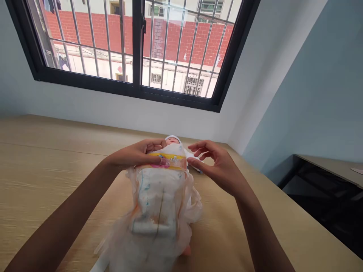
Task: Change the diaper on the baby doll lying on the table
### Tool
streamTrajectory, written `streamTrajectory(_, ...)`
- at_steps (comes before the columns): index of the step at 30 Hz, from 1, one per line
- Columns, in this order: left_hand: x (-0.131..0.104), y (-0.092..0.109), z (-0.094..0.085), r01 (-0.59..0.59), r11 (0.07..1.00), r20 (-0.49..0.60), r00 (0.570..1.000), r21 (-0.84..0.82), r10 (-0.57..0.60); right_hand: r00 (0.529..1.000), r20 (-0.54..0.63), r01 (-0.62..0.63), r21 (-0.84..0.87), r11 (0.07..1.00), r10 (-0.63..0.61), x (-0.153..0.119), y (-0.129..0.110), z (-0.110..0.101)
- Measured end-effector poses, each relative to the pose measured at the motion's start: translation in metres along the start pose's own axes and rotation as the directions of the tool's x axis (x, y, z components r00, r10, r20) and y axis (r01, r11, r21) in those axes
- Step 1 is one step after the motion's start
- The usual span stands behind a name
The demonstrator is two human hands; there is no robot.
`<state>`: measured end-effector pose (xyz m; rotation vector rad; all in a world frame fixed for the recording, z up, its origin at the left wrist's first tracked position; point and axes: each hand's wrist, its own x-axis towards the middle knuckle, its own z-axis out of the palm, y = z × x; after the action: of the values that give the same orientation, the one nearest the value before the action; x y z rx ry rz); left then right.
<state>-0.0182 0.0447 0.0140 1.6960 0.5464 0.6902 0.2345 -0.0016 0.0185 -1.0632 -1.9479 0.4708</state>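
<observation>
A white diaper [159, 192] with a yellow printed waistband is held up in front of me, its crinkled side frills hanging loose. My left hand [141, 155] grips the left end of the waistband, thumb on the near side. Beside the right end hovers my right hand [212, 162], fingers curved and apart, its thumb tip close to the band; whether it touches I cannot tell. Behind the diaper lies a baby doll [172, 140] in a white cap, mostly hidden. A bit of pinkish limb [186, 250] shows below.
The wide wooden table [51, 181] reaches back to the wall under a barred window [136, 49]. On the right, past the table's edge, stands a dark piece of furniture [317, 189]. A pale strip [99, 263] lies at the bottom edge.
</observation>
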Motion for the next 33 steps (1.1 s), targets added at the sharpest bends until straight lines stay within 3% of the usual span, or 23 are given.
streamTrajectory(6, -0.001, -0.002, 0.002, -0.035, 0.999, 0.070, 0.997, -0.018, 0.036, 0.992, 0.079, 0.107, -0.066, 0.992, -0.102, -0.005, -0.007, 0.010)
streamTrajectory(14, -0.007, 0.001, 0.003, -0.070, 0.987, 0.076, 0.995, 0.146, 0.060, 0.986, 0.089, 0.143, -0.054, 0.988, -0.138, -0.007, -0.007, 0.011)
streamTrajectory(20, -0.010, 0.008, 0.007, -0.132, 0.945, 0.049, 0.991, 0.298, 0.123, 0.971, 0.109, 0.224, -0.082, 0.971, -0.214, -0.010, -0.012, 0.012)
streamTrajectory(26, -0.011, 0.014, 0.018, -0.085, 0.955, -0.022, 0.995, 0.285, 0.095, 0.952, 0.063, 0.304, -0.101, 0.947, -0.299, -0.011, -0.015, 0.012)
streamTrajectory(33, -0.010, 0.015, 0.026, -0.070, 0.945, -0.061, 0.994, 0.320, 0.094, 0.939, 0.102, 0.342, -0.166, 0.925, -0.329, -0.014, -0.018, 0.007)
